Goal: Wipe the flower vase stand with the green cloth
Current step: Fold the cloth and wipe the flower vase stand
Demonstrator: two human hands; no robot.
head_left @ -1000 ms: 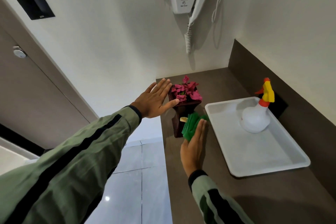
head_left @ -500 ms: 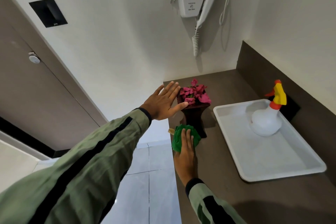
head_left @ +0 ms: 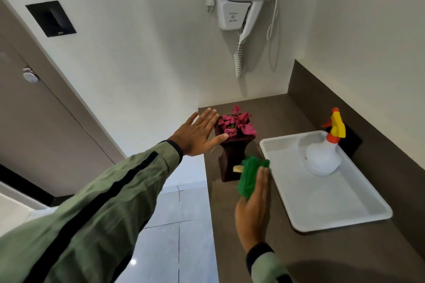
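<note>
Left hand spread flat, fingers wide, thumb tip touching the upper left edge of the dark wooden flower vase stand, gripping nothing; same pose as half a second ago. Right hand pressing the bunched green cloth against the stand's right side, fingers straight, closed on the cloth. Half a second ago, cloth low at the front foot of the stand, at the counter's left edge; now shifted to the right and higher, between stand and white tray. Small pale tab poking out just left of the cloth. Pink flowers on top of the stand, unmoved. Stand upright on the brown counter, near its left edge. Spray bottle with yellow and orange trigger inside the tray, as before. White hair dryer on the wall above.
</note>
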